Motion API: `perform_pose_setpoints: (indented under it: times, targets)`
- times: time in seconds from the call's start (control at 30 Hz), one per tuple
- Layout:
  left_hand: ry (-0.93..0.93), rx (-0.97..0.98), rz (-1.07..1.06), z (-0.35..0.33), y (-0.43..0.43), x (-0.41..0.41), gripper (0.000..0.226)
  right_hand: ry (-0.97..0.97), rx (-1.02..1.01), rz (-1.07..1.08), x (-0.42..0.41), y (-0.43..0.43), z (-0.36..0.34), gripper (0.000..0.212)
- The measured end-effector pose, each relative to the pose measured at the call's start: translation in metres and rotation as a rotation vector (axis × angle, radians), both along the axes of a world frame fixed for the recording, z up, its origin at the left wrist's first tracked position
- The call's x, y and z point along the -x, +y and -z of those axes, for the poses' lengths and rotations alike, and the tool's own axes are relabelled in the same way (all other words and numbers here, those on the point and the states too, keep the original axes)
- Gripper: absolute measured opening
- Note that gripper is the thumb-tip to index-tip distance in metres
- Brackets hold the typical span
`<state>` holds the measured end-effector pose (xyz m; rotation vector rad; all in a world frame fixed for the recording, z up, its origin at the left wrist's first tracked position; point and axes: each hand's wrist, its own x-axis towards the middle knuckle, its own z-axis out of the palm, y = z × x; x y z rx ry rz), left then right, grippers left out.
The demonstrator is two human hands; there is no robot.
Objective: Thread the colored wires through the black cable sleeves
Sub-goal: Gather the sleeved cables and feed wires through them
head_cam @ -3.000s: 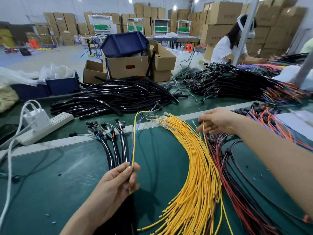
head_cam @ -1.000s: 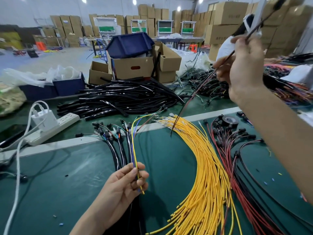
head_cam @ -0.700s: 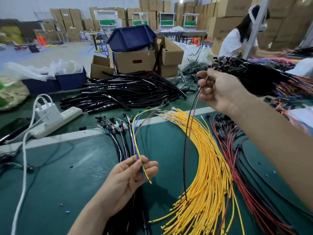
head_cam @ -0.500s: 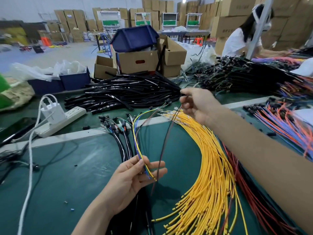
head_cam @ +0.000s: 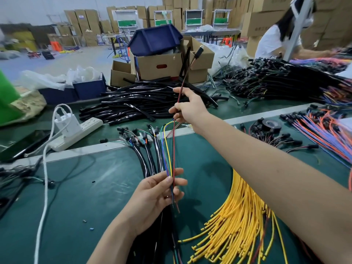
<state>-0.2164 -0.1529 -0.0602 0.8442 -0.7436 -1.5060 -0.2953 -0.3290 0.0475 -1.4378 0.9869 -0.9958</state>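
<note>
My left hand (head_cam: 158, 193) pinches a thin bundle of coloured wires (head_cam: 167, 155), yellow, blue and green, between thumb and fingers above the green mat. My right hand (head_cam: 187, 107) grips a red-and-black wire pair (head_cam: 173, 147) higher up; its black connector (head_cam: 198, 52) sticks up above the hand and its lower end runs down into my left fingers beside the bundle. Several finished black sleeved cables (head_cam: 146, 159) lie under my left hand. A heap of empty black sleeves (head_cam: 144, 103) sits behind the table seam.
A fan of yellow wires (head_cam: 242, 216) lies right of my left hand. Red and black connector leads (head_cam: 270, 134), orange and blue wires (head_cam: 327, 134), a white power strip (head_cam: 76, 130) with a cord, cardboard boxes (head_cam: 158, 65) and a seated person (head_cam: 278, 33) surround the mat.
My right hand pulled a red-and-black wire out of the right pile, lifted it high, then brought it down and left. Its lower end now lies in my left fingers with the coloured bundle.
</note>
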Motion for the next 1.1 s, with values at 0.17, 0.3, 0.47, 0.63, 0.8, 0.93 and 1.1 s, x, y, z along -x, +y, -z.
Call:
perform_pose_setpoints:
  times: [0.17, 0.3, 0.47, 0.63, 0.8, 0.93, 1.1]
  targets:
    - [0.0, -0.013, 0.004, -0.002, 0.002, -0.002, 0.034, -0.102, 0.023, -0.037, -0.006, 0.001, 0.001, 0.037]
    - [-0.017, -0.022, -0.008, -0.003, 0.004, -0.002, 0.033, -0.229, -0.042, -0.118, -0.006, 0.008, -0.003, 0.036]
    - [0.046, -0.06, -0.031, -0.002, 0.008, -0.006, 0.018, -0.168, -0.143, -0.31, -0.001, 0.02, 0.008, 0.036]
    - [0.023, -0.041, -0.046, -0.002, 0.005, -0.007, 0.014, 0.242, 0.0, -0.073, 0.066, -0.01, 0.017, 0.04]
    - [-0.005, -0.039, -0.08, -0.001, 0.004, -0.004, 0.016, 0.994, 0.173, 0.487, 0.204, -0.065, 0.033, 0.028]
    - [0.039, -0.059, -0.115, 0.003, 0.003, 0.0, 0.017, 1.241, -0.095, 0.736, 0.297, -0.063, 0.073, 0.034]
    - [0.063, -0.057, -0.136, -0.001, -0.003, 0.003, 0.024, 1.179, -0.097, 0.863, 0.305, -0.072, 0.083, 0.037]
